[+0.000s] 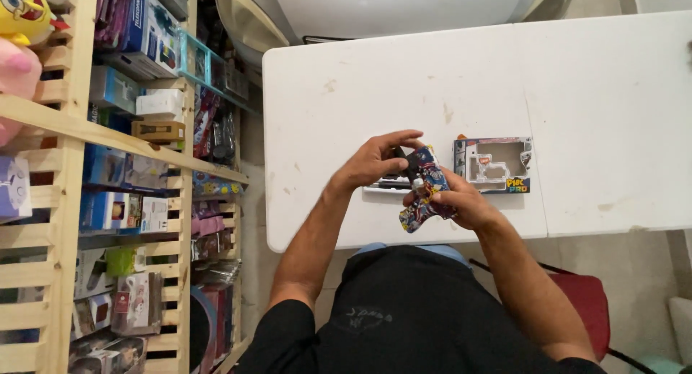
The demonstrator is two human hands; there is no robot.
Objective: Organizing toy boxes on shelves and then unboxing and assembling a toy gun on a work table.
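White table (pixel 577 93); toy gun (pixel 427 190) between hands

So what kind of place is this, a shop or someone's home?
Most likely a small toy or gadget shop, or its stockroom. Wooden shelves are packed with boxed goods and plush toys, and both hands hold a colourful toy gun beside its empty box on a white folding table.

- We bend both bare forearms inward, wrists meeting ahead of our chest.
- Our left hand (pixel 375 161) arches palm down, fingers curled in a pinching grip.
- Our right hand (pixel 461 201) cups underneath, fingers wrapped closed.
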